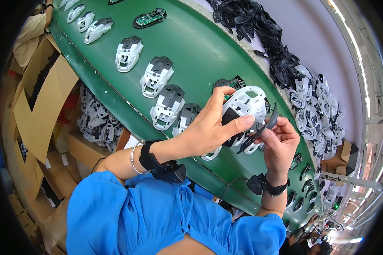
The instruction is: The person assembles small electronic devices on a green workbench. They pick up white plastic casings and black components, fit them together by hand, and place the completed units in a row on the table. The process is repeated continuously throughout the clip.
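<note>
My left hand (212,127) is closed around a white computer mouse shell (247,98) with a dark front part, its thumb lying across the shell. The shell is tilted above the green belt. At its right side, my right hand (280,142) pinches a thin, curved black side piece (266,126) close to the shell's edge. Whether the two parts touch I cannot tell. Partly hidden behind the shell lies a green circuit board in a black base (230,82). Left of my left hand, white-and-grey mouse shells (168,106) stand in a row on the belt.
Black plastic parts (251,21) lie heaped on the far ledge, beside a heap of white shells (319,110). Cardboard boxes (47,106) stand at the left, one holding white shells (98,117). Bases with circuit boards (151,18) sit on the belt (195,46). Another person (312,246) shows lower right.
</note>
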Action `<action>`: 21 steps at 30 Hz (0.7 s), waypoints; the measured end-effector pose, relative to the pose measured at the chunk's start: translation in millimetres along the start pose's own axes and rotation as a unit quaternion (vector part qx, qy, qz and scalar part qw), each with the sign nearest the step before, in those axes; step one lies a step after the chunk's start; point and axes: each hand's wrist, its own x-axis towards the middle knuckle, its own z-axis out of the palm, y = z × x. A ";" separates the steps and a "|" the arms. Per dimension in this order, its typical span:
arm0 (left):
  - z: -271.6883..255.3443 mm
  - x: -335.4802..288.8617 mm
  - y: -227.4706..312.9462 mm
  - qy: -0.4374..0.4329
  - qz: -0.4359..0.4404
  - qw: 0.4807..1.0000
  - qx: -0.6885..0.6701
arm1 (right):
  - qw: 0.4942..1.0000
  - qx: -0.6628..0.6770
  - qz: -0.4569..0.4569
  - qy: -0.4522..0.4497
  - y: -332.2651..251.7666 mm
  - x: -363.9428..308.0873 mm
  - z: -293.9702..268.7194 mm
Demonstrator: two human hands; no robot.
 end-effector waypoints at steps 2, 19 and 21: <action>-1.2 -1.0 4.3 -0.011 -0.009 1.000 -0.002 | 1.000 0.025 0.005 0.000 0.7 1.4 0.0; -0.9 -1.5 -0.3 0.014 0.013 0.997 0.079 | 0.999 -0.014 -0.028 0.033 10.1 -0.2 4.3; -1.8 -2.9 2.7 0.019 0.019 0.996 0.086 | 0.999 -0.013 -0.025 0.026 10.1 -0.6 3.8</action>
